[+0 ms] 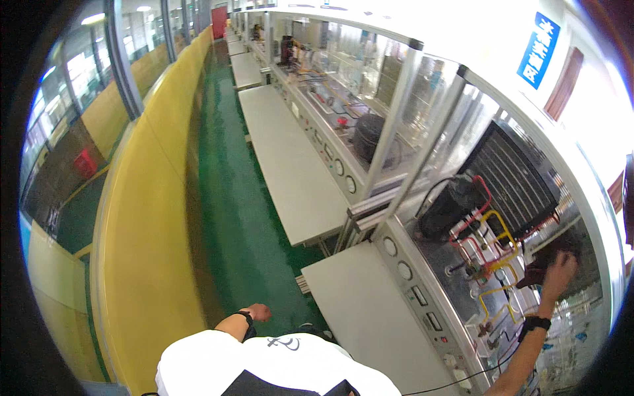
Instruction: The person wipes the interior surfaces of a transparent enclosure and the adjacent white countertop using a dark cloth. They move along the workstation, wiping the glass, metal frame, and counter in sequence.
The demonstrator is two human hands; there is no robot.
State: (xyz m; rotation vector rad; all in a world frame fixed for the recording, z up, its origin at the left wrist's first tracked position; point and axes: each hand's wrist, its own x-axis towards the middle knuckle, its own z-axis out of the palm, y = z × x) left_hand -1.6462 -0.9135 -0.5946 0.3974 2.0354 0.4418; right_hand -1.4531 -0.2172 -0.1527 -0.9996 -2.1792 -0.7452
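At the right, my right hand [562, 272] reaches into the framed bench unit, its fingers bent on a dark reddish-brown cloth [537, 270]. Beside it are yellow tubing [507, 230], red tubing [488, 190] and small valve fittings [485, 329]. Farther back in the unit stand a black compressor [448, 208] and a finned condenser [517, 175]. My left hand [260, 312] hangs low over the green floor, touching nothing visible; its fingers look curled, but blur hides their exact pose. A black band is on each wrist.
A pale work shelf [366, 307] fronts the panel of gauges and displays [418, 295]. A black cable [446, 385] crosses the lower panel. Aluminium posts [421, 153] frame the units. More units with shelves [292, 163] line the green aisle [228, 198], opposite a yellow partition [148, 237].
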